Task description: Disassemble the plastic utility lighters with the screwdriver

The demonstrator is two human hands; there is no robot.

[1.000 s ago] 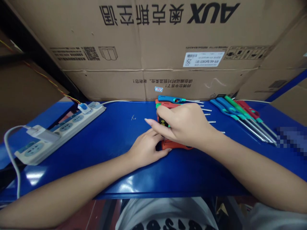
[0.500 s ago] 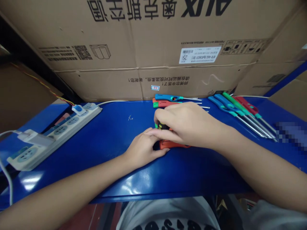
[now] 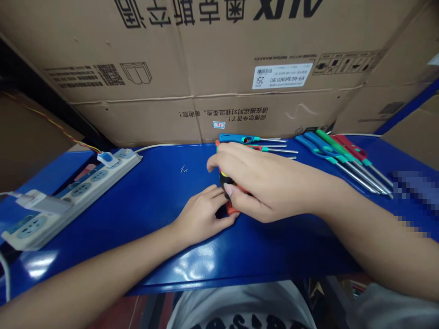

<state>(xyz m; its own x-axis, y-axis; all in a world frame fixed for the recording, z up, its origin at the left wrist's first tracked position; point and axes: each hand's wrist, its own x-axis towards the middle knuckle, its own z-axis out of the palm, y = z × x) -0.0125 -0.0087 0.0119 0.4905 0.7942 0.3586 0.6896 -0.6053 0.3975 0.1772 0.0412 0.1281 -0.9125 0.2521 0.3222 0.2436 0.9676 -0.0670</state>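
Fingers of the right hand (image 3: 262,185) are curled in on a black-and-yellow handle (image 3: 224,179), thumb pressed along its near side. Beneath it lies an orange lighter (image 3: 232,209), its end showing between the hands and the rest hidden under the right palm. The left hand (image 3: 201,211) is set around that end: its thumb touches the near edge, while the index fingertip is hidden, so I cannot tell whether the two pinch. The lighter sits mid-depth on the blue counter (image 3: 151,192), well in from the front edge, with a wide strip of blue between thumb and rim. Leftward, more surface stretches to the power strip (image 3: 89,183), which slants along that side; only some small metal bits (image 3: 184,169) lie in this stretch. Behind the right hand, room is tight: a blue lighter (image 3: 235,138) lies just in front of the cardboard (image 3: 212,55), and other metal rods point right from under the hand. Farther right, a fan of lighters (image 3: 336,148), blue, green and red, lies near the rear edge.
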